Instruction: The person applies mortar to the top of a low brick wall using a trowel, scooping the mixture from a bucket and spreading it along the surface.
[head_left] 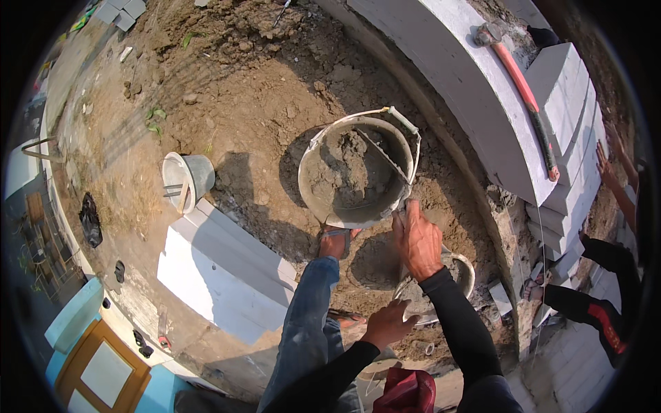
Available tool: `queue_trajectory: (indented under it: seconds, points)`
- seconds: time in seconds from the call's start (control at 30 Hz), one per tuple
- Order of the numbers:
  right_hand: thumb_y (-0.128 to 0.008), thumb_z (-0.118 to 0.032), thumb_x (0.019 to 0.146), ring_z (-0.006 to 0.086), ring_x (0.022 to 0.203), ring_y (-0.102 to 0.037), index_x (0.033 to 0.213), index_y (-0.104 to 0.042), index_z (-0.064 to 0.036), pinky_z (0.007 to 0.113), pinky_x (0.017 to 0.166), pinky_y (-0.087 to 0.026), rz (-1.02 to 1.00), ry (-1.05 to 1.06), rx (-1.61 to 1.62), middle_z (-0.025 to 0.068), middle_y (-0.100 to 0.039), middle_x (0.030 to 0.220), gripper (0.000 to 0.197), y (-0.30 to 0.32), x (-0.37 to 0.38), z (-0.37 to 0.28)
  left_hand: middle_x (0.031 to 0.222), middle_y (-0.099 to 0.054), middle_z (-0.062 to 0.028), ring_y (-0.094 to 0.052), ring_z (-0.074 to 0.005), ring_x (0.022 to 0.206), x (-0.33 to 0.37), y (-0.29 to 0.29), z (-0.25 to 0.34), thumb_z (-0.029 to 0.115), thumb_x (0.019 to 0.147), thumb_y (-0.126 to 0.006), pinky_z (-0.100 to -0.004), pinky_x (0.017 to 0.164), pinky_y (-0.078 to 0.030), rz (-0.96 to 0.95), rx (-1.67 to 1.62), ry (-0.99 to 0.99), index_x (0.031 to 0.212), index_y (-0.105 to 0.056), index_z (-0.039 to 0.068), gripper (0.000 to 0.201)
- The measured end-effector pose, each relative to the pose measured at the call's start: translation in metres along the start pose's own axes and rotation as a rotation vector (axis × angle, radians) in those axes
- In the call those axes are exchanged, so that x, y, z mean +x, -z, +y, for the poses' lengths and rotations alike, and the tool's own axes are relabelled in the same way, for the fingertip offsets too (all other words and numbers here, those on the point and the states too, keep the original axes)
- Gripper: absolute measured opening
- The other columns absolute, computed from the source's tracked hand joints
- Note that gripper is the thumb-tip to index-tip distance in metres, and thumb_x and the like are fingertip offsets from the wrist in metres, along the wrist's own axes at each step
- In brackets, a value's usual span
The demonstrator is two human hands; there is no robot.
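Note:
A large bucket of grey wet mortar stands on the soil ahead of me, its wire handle raised at the far side. My right hand is closed at the bucket's near right rim, around the handle of what looks like a trowel. Its long, thin blade lies edge-on across the bucket's inside, over the mortar. My left hand has its fingers apart and holds nothing that I can see. It is beside a second bucket, which my right forearm partly covers.
A sledgehammer with a red handle lies on the pale block wall at right. Another person's hands touch blocks there. At left are a small bucket and stacked light blocks. My foot is close to the large bucket.

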State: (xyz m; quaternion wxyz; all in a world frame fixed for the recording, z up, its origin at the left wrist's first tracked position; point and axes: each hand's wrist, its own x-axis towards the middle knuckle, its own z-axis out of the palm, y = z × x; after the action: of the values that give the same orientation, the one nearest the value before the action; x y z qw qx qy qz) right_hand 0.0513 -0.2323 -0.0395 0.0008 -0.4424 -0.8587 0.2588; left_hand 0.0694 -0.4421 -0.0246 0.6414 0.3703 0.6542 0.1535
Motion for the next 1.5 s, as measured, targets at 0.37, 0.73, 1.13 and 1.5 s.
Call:
queue_trajectory:
  seconds: [0.37, 0.73, 1.13, 1.5]
  points:
    - [-0.047, -0.042, 0.099, 0.0497, 0.098, -0.063, 0.110, -0.055, 0.0050, 0.053, 0.087, -0.048, -0.078, -0.128, 0.263, 0.0331, -0.066, 0.097, 0.049, -0.026, 0.313, 0.009, 0.127, -0.062, -0.0171, -0.063, -0.0360, 0.112, 0.023, 0.030, 0.020, 0.052, 0.095, -0.060, -0.0422, 0.091, -0.053, 0.034, -0.050, 0.028, 0.133, -0.055, 0.006, 0.060]
    - [-0.047, -0.047, 0.100, 0.0480, 0.106, -0.062, 0.125, -0.057, 0.0023, 0.049, 0.093, -0.048, -0.096, -0.343, 0.323, 0.0309, -0.065, 0.111, 0.056, 0.007, 0.198, 0.082, 0.123, -0.063, -0.0201, -0.069, -0.0364, 0.095, 0.032, 0.036, 0.021, 0.049, 0.094, -0.060, -0.0446, 0.077, -0.057, 0.212, -0.033, -0.081, 0.127, -0.057, 0.005, 0.055]
    - [-0.051, -0.043, 0.102, 0.0480, 0.106, -0.062, 0.131, -0.054, 0.0039, 0.049, 0.090, -0.048, -0.001, -0.327, 0.017, 0.0310, -0.064, 0.115, 0.055, 0.066, 0.012, 0.138, 0.125, -0.062, -0.0203, -0.066, -0.0388, 0.104, 0.012, 0.009, 0.010, 0.048, 0.094, -0.060, -0.0480, 0.086, -0.055, 0.148, -0.064, -0.028, 0.129, -0.058, 0.006, 0.055]
    - [-0.051, -0.017, 0.103, 0.0328, 0.070, -0.059, 0.135, -0.040, -0.0007, 0.044, 0.061, -0.048, 0.218, -0.501, -0.012, 0.0229, -0.062, 0.092, 0.038, 0.102, -0.326, 0.049, 0.126, -0.063, -0.0212, -0.060, -0.0390, 0.115, -0.003, -0.015, -0.008, 0.038, 0.100, -0.051, -0.0472, 0.096, -0.048, -0.028, 0.078, 0.145, 0.129, -0.058, 0.003, 0.046]
